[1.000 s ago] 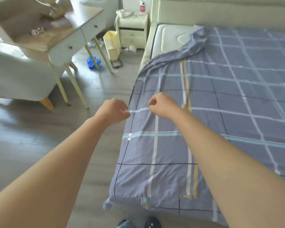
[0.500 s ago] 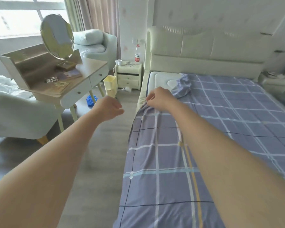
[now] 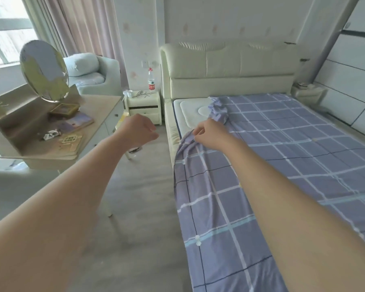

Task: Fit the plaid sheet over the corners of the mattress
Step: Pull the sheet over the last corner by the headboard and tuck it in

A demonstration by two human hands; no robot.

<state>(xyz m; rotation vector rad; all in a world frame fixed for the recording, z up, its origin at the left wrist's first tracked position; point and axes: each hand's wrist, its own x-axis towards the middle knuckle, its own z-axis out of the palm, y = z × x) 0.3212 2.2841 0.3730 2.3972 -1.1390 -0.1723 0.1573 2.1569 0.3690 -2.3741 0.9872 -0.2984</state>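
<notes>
The plaid sheet lies spread over most of the mattress, covering it from the 6 o'clock edge of the view up to the headboard at 12 o'clock, and its long left edge hangs down the side of the bed toward the floor. The mattress corner nearest the headboard on the left, at about 12 o'clock from the right hand, is bare and white; the sheet's own corner sits bunched in a crumpled heap just beside that bare patch. The right hand reaches out over the left edge of the bed, fingers curled, and pinches a fold of the sheet between thumb and fingertips, so the cloth rises in a ridge under it. The left hand hangs over the floor at 9 o'clock from the right hand, apart from the sheet, with its fingers curled into a loose fist that holds nothing. At 10 o'clock stands a dressing table with a round mirror, and beyond it a nightstand with a bottle on top, touching the bed frame.
</notes>
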